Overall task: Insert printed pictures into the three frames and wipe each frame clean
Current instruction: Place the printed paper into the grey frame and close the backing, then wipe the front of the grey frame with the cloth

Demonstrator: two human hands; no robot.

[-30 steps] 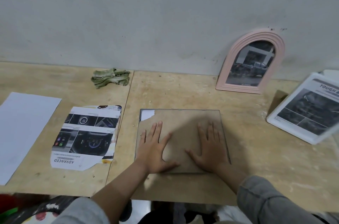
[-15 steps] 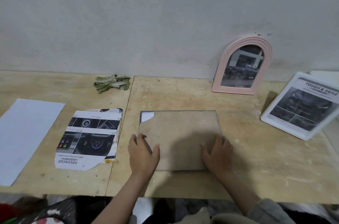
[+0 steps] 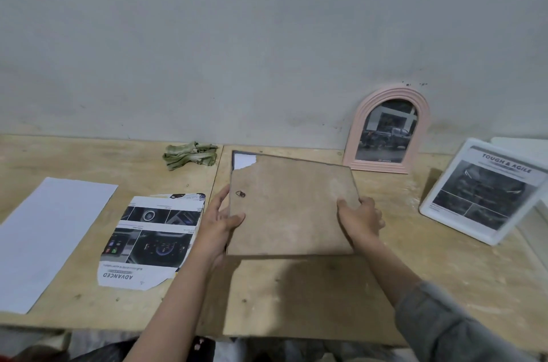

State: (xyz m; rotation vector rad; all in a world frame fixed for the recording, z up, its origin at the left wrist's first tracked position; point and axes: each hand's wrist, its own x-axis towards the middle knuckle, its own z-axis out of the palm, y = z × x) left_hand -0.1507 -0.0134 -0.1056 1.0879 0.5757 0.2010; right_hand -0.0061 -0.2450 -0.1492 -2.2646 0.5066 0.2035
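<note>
Fingers of my left hand [image 3: 221, 217] curl round the left edge of the rectangular frame [image 3: 292, 207], thumb lying on its brown backing board; my right hand [image 3: 360, 217] grips the right edge the same way. I hold the frame back side up, lifted off the desk [image 3: 296, 296] and tilted, its near edge raised toward me, around the desk's middle. A small hanging clip [image 3: 240, 194] sits near my left thumb, and white paper shows at the torn far-left corner of the backing. Left of the frame, a cut printed sheet [image 3: 148, 243] lies flat, with a blank white sheet [image 3: 44, 237] beyond it toward the left edge. Toward the right edge a white frame [image 3: 480, 192] stands tilted, picture showing. At the far edge, a crumpled green cloth [image 3: 189, 155] lies, and a pink arched frame [image 3: 387, 131] leans on the wall.
</note>
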